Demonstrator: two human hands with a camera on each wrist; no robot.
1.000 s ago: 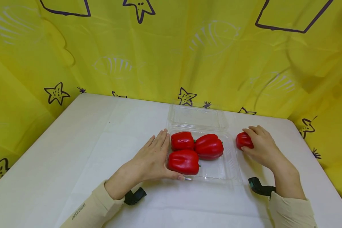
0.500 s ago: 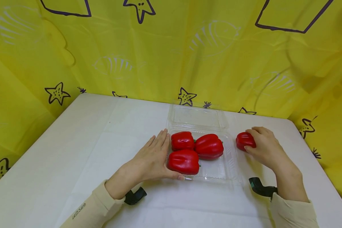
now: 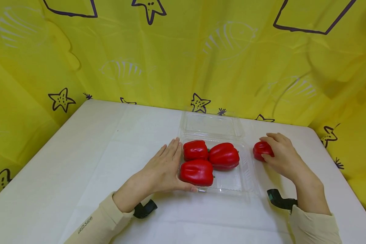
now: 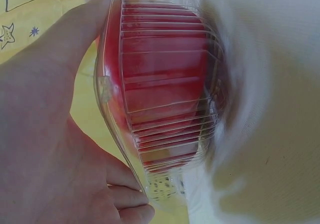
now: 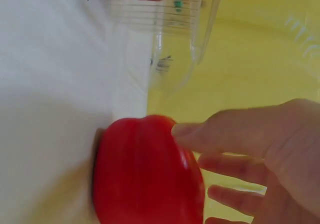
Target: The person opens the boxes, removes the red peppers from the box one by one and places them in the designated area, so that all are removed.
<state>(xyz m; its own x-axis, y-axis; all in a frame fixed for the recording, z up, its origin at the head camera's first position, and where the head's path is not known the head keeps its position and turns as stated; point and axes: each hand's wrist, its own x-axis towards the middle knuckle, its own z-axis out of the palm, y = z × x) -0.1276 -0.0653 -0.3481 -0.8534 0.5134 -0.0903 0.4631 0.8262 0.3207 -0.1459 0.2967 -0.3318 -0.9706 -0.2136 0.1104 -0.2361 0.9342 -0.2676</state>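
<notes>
On the white tabletop (image 3: 125, 142), a clear box (image 3: 231, 182) is placed with its lid (image 3: 210, 124) opened and laid back behind it. Inside the clear box, three red peppers are set close together. At its back left, the back pepper (image 3: 195, 150) is seen; at its front left, the front pepper (image 3: 196, 173); and nearer its middle, the middle pepper (image 3: 224, 156).

Along the left side of the clear box, the left hand (image 3: 163, 169) is pressed, stretched wide. Its fingers are held straight along that side and its thumb is set along the front edge. From the left wrist, red is seen through the box's ribbed wall.

Just to the right of the clear box, the fourth pepper (image 3: 259, 151), red too, is held by the right hand (image 3: 282, 156). The thumb is put on its near side and the fingers are bent around its far side. From the right wrist, a small gap is seen between this pepper and the clear box.

Behind the clear box, a yellow cloth (image 3: 170, 51) is hung, with dark stars and pale fish drawn on it.
</notes>
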